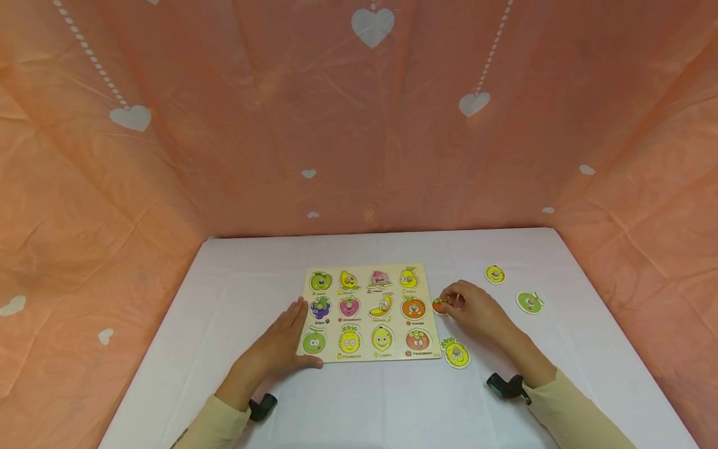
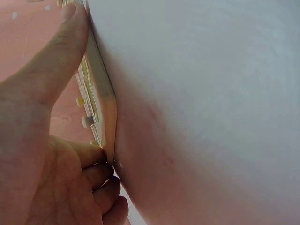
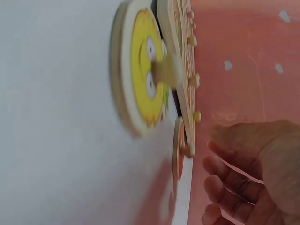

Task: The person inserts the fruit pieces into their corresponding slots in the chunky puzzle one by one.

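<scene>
A wooden fruit peg puzzle board (image 1: 364, 358) lies on the white table. My left hand (image 1: 280, 342) braces its near-left corner, fingers along the left side and thumb (image 2: 70, 40) against the front edge. Knobbed fruit pieces sit in the upper two rows; the bottom row shows pictures without visible knobs. Just off the board's right side lies a red-orange persimmon piece (image 1: 439, 306). Over it hovers my right hand (image 1: 477, 312), thumb and fingers slightly bent; in the right wrist view they stand apart from its knob (image 3: 188, 150). A pineapple piece (image 1: 457, 354) rests by the near-right corner.
Farther right on the table (image 1: 235, 274) lie a yellow lemon piece (image 1: 495, 274) and a green melon piece (image 1: 529, 302). An orange-pink cloth with white hearts (image 1: 373, 26) hangs behind and along both sides. Each wrist wears a dark camera (image 1: 505, 385).
</scene>
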{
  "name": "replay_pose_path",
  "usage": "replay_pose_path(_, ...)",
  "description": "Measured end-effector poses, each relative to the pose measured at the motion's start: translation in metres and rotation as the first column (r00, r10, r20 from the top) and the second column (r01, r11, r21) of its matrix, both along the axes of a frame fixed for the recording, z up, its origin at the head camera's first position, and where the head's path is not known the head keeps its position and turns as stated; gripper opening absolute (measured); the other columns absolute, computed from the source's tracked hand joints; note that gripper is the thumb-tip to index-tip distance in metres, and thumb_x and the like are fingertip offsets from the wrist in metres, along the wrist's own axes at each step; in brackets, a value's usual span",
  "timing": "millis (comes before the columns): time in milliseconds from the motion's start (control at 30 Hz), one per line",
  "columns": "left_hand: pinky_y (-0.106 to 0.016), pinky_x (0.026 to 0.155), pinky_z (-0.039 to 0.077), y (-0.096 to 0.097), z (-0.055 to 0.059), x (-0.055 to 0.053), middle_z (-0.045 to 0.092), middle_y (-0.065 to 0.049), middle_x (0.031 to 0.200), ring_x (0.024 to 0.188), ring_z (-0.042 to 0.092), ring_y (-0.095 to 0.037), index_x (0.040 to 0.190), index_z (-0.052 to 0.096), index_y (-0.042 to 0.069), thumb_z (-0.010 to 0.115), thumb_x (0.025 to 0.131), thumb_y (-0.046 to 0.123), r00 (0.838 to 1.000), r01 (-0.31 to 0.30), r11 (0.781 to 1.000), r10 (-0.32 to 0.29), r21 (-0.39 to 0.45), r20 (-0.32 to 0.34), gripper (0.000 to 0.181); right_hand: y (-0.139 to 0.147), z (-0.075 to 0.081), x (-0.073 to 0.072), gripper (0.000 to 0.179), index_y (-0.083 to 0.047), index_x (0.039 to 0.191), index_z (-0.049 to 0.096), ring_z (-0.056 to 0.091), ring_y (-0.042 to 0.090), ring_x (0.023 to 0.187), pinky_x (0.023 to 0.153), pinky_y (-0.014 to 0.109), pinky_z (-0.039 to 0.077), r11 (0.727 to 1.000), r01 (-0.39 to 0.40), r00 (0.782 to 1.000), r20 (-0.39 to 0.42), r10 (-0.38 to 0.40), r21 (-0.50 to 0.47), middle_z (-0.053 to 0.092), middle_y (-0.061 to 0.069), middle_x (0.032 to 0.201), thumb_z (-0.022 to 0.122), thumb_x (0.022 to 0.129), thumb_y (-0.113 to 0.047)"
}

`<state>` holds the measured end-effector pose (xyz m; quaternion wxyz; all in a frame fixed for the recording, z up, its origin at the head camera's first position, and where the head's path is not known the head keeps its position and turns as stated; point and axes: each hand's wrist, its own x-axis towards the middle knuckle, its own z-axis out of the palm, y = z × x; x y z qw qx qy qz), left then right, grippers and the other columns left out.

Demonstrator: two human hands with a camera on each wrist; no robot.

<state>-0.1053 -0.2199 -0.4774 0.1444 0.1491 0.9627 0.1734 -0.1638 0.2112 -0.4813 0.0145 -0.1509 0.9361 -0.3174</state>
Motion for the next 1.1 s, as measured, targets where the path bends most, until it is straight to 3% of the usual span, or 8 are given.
replay_pose_path(600,-0.057,0.132,0.021,-0.002,-0.004,-0.001,0.01,-0.027,0.177,0.164,0.014,-0.044,0.167,0.015,-0.01,0.091,0.08,0.055,1.0,0.004,1.0,-0.004,0.012,0.0,0.133,0.059,0.003,0.009,0.015,-0.005,0.106,0.076,0.058,0.02,0.083,0.069,0.029,0.05,0.989,0.148,0.985,-0.094,-0.148,-0.003,0.065,0.003,0.091,0.082,0.095,-0.013)
replay_pose_path(1100,-0.056,0.133,0.02,-0.002,-0.001,0.002,0.011,-0.027,0.177,0.164,0.014,-0.043,0.167,0.016,-0.01,0.091,0.08,0.055,1.0,0.002,1.0,-0.002,0.012,0.0,0.132,0.095,0.005,0.015,0.017,-0.001,0.107,0.074,0.056,0.021,0.082,0.067,0.032,0.046,0.97,0.243,0.962,-0.126,-0.242,-0.003,0.064,0.006,0.089,0.08,0.096,-0.012)
